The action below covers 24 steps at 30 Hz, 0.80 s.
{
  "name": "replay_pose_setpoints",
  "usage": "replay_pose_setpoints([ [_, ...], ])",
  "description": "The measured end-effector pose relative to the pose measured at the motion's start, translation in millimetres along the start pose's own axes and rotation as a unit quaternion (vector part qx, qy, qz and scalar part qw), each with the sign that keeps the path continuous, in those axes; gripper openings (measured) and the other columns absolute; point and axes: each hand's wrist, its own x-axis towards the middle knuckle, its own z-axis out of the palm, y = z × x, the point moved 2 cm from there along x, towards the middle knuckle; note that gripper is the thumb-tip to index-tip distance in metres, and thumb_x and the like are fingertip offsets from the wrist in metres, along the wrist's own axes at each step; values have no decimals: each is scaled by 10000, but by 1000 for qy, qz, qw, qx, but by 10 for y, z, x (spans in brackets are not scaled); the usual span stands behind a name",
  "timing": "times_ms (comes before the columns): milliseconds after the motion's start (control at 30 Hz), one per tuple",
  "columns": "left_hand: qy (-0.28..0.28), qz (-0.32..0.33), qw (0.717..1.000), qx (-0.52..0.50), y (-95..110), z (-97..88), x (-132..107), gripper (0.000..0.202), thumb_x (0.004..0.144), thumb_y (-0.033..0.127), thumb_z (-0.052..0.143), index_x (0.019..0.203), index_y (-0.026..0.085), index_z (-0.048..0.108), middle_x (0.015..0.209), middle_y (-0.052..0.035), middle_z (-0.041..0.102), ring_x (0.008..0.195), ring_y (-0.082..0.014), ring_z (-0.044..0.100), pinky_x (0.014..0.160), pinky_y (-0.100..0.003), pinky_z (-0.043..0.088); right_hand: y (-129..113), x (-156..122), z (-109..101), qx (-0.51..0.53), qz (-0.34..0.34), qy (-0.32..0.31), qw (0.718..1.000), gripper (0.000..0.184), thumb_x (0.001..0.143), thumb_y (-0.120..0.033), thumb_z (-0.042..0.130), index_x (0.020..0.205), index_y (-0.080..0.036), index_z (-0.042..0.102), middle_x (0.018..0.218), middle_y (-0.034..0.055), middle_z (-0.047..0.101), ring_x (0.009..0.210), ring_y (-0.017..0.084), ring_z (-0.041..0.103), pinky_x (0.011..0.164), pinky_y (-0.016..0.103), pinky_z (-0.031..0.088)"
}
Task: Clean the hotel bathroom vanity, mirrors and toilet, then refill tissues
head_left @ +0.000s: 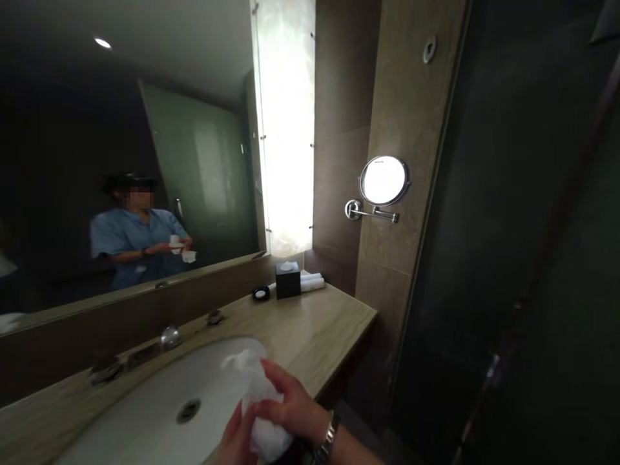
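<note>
At the bottom centre of the frame, the step in hand looks like gathering or folding a soft white bundle – thin paper or cloth, too blurred to tell which. It sits between the two hands, near the right-hand side of the basin, part of it showing above the fingers and part bulging below them. The left hand grips its left side; the right hand, with a metal band at the wrist, grasps it from the right, thumb on the material and fingers spread forward. The next move, as far as one can judge, calls for both hands together: one steadying the loose material while the other tucks or turns it, kept up from the basin and its drain – such light stuff could slip or unfold. Beyond, just right of the frame's middle, a dark tissue box and white rolls stand on the counter.
</note>
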Motion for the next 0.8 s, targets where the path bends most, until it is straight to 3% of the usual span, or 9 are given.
replay_pose_setpoints([
  [100,-139,-29,987,-77,200,993,427,989,521,536,873,1352,175,478,1314,-176,629,1259,-388,570,1004,-442,519,-94,417,-869,-24,9,57,998,333,838,-412,622,1078,-231,766,1096,57,742,1088,268,656,992,435,500],
  [200,-166,56,984,-40,245,1723,782,843,684,556,782,1415,274,470,1482,-121,497,1309,-321,529,1058,-429,451,-636,872,-2112,-187,-52,193,962,302,795,-298,569,985,-185,774,899,68,764,858,240,694,795,392,578],
  [333,-139,110,984,4,-22,2347,1316,691,703,566,744,1290,238,585,1381,-146,577,1210,-329,589,941,-412,494,-2235,1652,-3857,-454,-259,327,787,445,799,-126,513,1203,-137,700,1244,127,667,1177,238,579,1089,445,429],
  [367,-137,101,985,0,-112,2487,1450,683,678,573,754,1242,216,607,1330,-159,611,1159,-334,616,882,-399,511,-2628,1894,-4190,-551,-296,339,703,442,831,-136,530,1249,-135,674,1304,137,622,1257,257,522,1118,475,392],
  [433,-131,89,987,-19,-267,2759,1689,659,635,576,774,1153,192,637,1267,-173,651,1102,-337,640,825,-383,519,-3168,2440,-4699,-681,-310,305,589,469,851,-164,591,1314,-93,616,1441,169,510,1400,305,380,1168,542,289],
  [533,-112,83,989,-51,-413,3111,1953,615,617,580,783,1092,205,670,1259,-150,672,1111,-330,639,848,-385,516,-3231,3228,-5059,-794,-272,187,511,462,884,-177,571,1308,6,584,1526,231,422,1478,342,247,1178,586,162],
  [633,-94,69,991,-67,-496,3334,2112,586,610,606,792,1053,231,706,1246,-114,686,1119,-326,640,859,-394,529,-2689,3669,-5032,-811,-251,88,520,430,885,-118,486,1255,73,590,1504,265,446,1482,321,248,1175,580,107],
  [733,-102,59,990,-72,-590,3358,2202,602,571,660,814,995,239,740,1193,-97,708,1086,-328,655,855,-403,553,-2171,3581,-4956,-806,-234,13,543,421,834,-68,519,1228,44,613,1458,216,527,1451,277,338,1174,532,179],
  [800,-105,49,991,-67,-693,3228,2259,625,537,693,823,965,243,756,1166,-92,717,1068,-336,661,851,-411,566,-2123,3290,-5036,-813,-219,-29,538,436,780,-47,597,1212,-20,647,1414,153,592,1408,250,417,1167,492,243],
])
